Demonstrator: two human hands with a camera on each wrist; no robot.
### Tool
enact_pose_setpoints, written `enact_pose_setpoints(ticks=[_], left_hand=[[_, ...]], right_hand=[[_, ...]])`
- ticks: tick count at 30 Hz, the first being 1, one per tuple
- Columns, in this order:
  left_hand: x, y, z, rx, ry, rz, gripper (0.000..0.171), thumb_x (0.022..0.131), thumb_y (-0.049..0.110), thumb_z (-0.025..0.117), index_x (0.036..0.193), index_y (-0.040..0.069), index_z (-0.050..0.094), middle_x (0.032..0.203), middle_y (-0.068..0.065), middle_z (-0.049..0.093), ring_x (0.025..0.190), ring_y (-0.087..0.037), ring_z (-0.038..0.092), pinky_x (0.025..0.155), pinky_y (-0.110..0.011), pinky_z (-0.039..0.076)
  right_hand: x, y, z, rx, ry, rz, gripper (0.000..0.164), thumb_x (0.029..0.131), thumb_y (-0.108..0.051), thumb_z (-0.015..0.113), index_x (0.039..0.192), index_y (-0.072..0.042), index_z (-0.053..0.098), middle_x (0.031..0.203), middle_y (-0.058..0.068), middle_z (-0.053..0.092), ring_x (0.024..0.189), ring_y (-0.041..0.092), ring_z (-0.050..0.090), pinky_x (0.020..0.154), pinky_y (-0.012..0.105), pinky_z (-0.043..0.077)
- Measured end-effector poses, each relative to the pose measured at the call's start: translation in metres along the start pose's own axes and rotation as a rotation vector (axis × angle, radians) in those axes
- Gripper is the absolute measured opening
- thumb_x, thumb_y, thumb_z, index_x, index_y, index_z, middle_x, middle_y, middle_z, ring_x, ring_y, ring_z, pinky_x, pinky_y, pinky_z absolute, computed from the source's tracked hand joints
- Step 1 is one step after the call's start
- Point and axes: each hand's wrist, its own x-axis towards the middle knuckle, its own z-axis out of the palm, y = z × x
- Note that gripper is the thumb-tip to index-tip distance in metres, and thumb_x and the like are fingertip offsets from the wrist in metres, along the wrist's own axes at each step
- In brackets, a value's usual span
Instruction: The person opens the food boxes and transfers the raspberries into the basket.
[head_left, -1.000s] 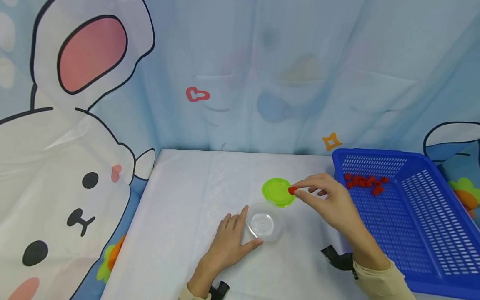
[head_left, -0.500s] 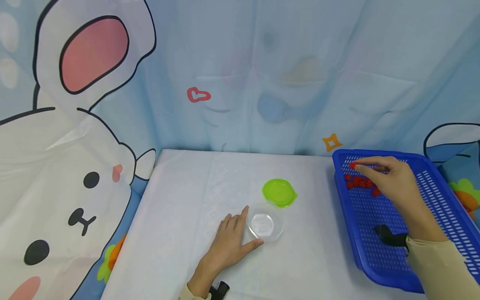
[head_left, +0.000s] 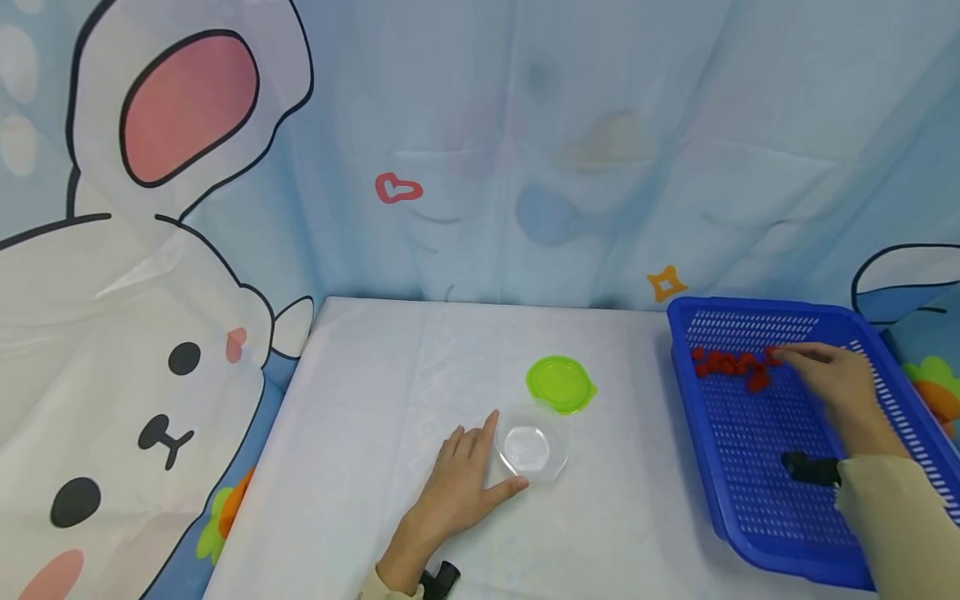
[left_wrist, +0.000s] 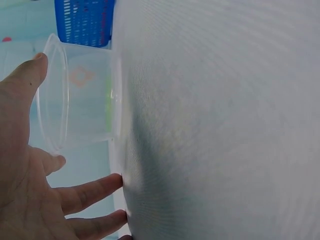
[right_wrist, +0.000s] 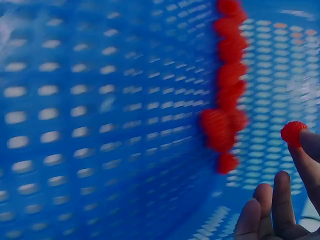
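A clear plastic cup [head_left: 528, 448] with a wide rim stands upright on the white table. My left hand [head_left: 457, 492] lies beside it, index finger and thumb spread along its near-left side and touching it; in the left wrist view the thumb [left_wrist: 40, 65] is at the rim. Inside the blue basket [head_left: 757, 450], my right hand [head_left: 836, 379] pinches a red raspberry [right_wrist: 292, 134] between thumb and forefinger. Several more red raspberries [head_left: 722, 364] lie in a row near the basket's far-left end. I see nothing inside the cup.
A round green lid [head_left: 561, 385] lies flat just behind the cup. The basket's perforated walls rise around my right hand. A printed curtain [head_left: 480, 208] hangs behind the table's far edge.
Still pinching a raspberry, my right hand has moved right from beside the green lid, over the basket's far end, then lower and farther right inside it. My left hand has not moved.
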Motion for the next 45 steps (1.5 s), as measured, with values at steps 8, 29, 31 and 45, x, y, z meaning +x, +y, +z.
enact_pose_setpoints(ticks=[8,29,31,45], left_hand=[[0.0,0.001,-0.001,-0.007,-0.009,-0.016,0.099,0.09,0.069,0.057,0.161,0.013,0.016,0.144,-0.015,0.049,0.139,-0.043,0.034,0.116,-0.053,0.025],[0.0,0.001,-0.001,0.0,-0.027,-0.014,0.1,0.09,0.071,0.054,0.161,0.013,0.015,0.146,-0.015,0.047,0.139,-0.044,0.034,0.115,-0.055,0.026],[0.001,0.002,-0.002,0.004,-0.03,-0.012,0.1,0.09,0.071,0.054,0.161,0.013,0.015,0.146,-0.015,0.047,0.139,-0.045,0.035,0.115,-0.055,0.027],[0.003,0.004,-0.006,0.022,-0.029,0.006,0.1,0.089,0.071,0.056,0.16,0.01,0.02,0.144,-0.021,0.049,0.135,-0.044,0.042,0.112,-0.055,0.032]], right_hand=[[0.006,0.015,0.004,-0.19,0.059,0.034,0.046,0.106,-0.021,0.047,0.133,0.016,0.05,0.131,0.039,0.047,0.106,0.049,0.048,0.073,0.051,0.046],[-0.001,-0.006,0.004,-0.148,0.078,-0.005,0.061,0.105,-0.04,0.045,0.139,0.011,0.05,0.136,0.034,0.049,0.107,0.043,0.053,0.065,0.034,0.046],[-0.006,-0.016,0.005,-0.135,0.071,-0.031,0.064,0.104,-0.043,0.045,0.141,0.01,0.049,0.138,0.033,0.048,0.109,0.042,0.052,0.066,0.033,0.046],[-0.058,-0.072,0.02,-0.06,0.002,-0.275,0.058,0.102,-0.043,0.053,0.136,0.004,0.057,0.123,0.014,0.055,0.085,-0.001,0.051,0.063,0.012,0.049]])
